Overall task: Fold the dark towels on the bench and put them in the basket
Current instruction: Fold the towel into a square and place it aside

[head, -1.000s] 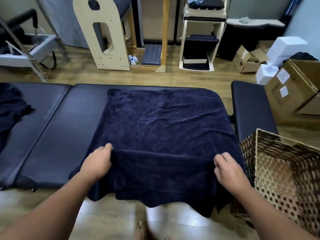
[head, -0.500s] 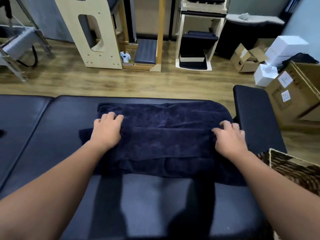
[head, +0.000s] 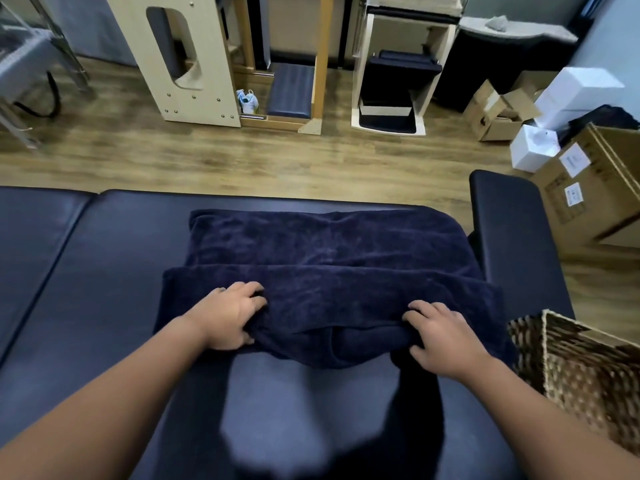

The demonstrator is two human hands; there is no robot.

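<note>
Both hands hold the near edge of one dark blue towel [head: 329,271]. On the left side, the left hand [head: 228,320] has its fingers curled into the cloth, with the thumb tucked under the edge, so it grips the towel. Going right, the towel lies across the middle of the dark padded bench [head: 86,271]. It is folded over, with one layer on top of another, and its near edge is bunched up and lifted a little between the two hands. The far part of the towel lies flat on the bench. Next comes the right hand [head: 443,341]. Its fingers are bent over the towel's edge and it grips the cloth too. Further right, a brown woven basket [head: 568,368] stands just beside the end of the bench, near the right arm. Its inside cannot be seen well. Past the bench, on the wooden floor [head: 242,161], there is a pale wooden frame [head: 194,64] on the left. Brown cardboard boxes [head: 588,188] and white boxes [head: 571,95] sit on the right.
</note>
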